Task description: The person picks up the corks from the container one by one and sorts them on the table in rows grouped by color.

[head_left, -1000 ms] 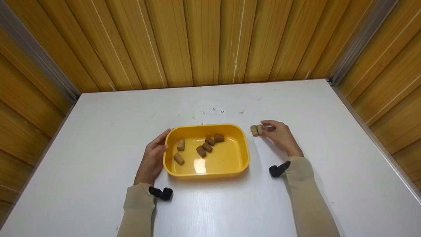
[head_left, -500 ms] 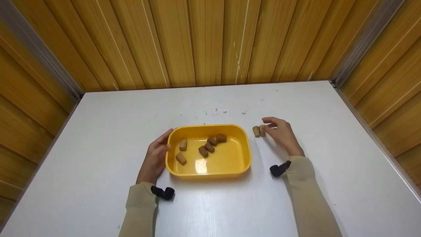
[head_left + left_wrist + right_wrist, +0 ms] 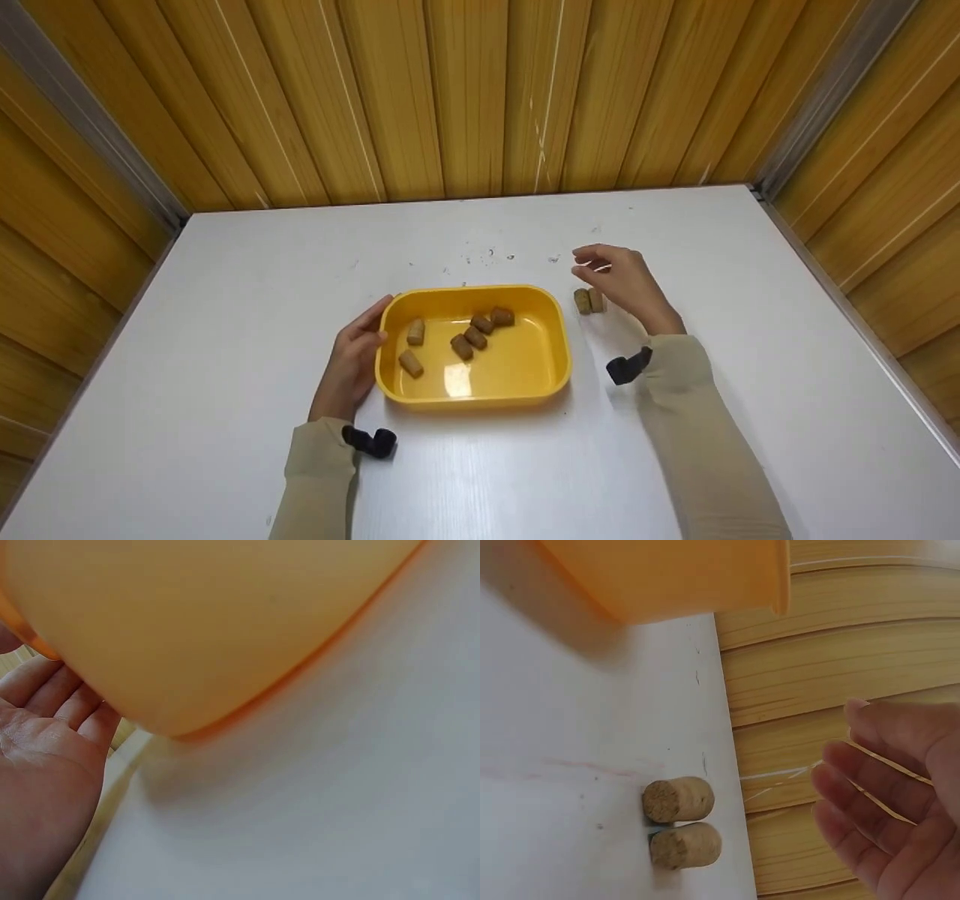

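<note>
A yellow plastic tray [image 3: 480,401] with rounded corners stands on the white table. My left hand [image 3: 354,360] holds its left side, thumb over the rim and fingers along the outer wall; the left wrist view shows the palm [image 3: 45,757] beside it. Inside lie two pale corks, one [image 3: 411,364] nearer me, and several darker brown corks [image 3: 475,337]. Right of the tray, two corks [image 3: 679,799] lie side by side on the table. My right hand [image 3: 619,281] is raised just beyond and above them, fingers loosely bent with nothing between them.
The white table [image 3: 480,480] reaches back to a yellow wood-patterned wall [image 3: 465,97]. Another such wall [image 3: 900,202] rises on the right. Small dark marks [image 3: 491,255] dot the tabletop behind the tray.
My right hand has let go of the right one of the two corks beside the tray and moved up and away from it. The left hand stays on the tray.
</note>
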A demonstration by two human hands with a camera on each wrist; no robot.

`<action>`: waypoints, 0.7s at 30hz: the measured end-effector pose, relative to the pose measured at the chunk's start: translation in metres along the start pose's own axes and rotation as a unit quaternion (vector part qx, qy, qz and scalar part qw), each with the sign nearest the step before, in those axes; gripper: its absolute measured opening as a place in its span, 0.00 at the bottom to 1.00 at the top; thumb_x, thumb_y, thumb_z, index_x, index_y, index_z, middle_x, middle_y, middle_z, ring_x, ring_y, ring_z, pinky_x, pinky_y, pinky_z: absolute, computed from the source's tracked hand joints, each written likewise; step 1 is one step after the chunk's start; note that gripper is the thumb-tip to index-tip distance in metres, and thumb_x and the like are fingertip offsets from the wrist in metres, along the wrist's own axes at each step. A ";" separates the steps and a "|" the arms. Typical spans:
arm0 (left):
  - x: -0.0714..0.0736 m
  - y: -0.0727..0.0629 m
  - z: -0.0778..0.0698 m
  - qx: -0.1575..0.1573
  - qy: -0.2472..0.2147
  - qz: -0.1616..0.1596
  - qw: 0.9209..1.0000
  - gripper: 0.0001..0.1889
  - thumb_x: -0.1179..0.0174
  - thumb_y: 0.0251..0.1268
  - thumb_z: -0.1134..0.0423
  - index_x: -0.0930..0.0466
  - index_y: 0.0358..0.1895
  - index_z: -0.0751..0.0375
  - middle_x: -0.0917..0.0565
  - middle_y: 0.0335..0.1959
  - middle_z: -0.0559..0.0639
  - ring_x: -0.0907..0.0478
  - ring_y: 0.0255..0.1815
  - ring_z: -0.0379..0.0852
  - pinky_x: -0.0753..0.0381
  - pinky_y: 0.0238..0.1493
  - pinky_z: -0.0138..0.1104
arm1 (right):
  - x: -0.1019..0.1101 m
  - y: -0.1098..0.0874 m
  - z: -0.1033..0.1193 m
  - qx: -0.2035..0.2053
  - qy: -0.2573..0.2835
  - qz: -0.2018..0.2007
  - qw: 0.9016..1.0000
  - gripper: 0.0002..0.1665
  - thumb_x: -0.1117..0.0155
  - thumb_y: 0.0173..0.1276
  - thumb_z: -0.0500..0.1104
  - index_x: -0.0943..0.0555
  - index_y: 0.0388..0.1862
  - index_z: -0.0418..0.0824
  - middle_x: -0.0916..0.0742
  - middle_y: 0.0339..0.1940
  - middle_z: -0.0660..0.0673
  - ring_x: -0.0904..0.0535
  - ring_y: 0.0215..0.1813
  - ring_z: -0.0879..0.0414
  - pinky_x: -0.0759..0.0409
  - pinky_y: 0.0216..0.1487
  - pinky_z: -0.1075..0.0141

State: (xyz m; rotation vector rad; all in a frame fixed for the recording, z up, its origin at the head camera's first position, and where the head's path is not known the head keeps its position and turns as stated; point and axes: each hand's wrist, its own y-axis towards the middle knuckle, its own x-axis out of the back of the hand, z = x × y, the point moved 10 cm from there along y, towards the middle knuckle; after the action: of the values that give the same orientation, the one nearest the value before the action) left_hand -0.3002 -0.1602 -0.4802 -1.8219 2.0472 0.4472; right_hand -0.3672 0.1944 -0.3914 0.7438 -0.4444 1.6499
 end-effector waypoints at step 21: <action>0.003 0.001 0.003 0.005 -0.013 -0.003 1.000 0.31 0.57 0.61 0.80 0.38 0.71 0.66 0.34 0.72 0.56 0.36 0.72 0.46 0.31 0.68 0.33 | -0.049 0.017 0.094 0.119 -0.018 0.143 0.982 0.20 0.36 0.65 0.41 0.19 0.56 0.39 0.15 0.55 0.41 0.20 0.55 0.48 0.23 0.63 0.54</action>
State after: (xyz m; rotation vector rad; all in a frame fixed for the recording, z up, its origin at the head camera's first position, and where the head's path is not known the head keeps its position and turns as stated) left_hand -0.3016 -0.1612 -0.4844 -1.8066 2.0232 0.4541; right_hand -0.3588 0.0938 -0.3556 0.9198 -0.3968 1.9867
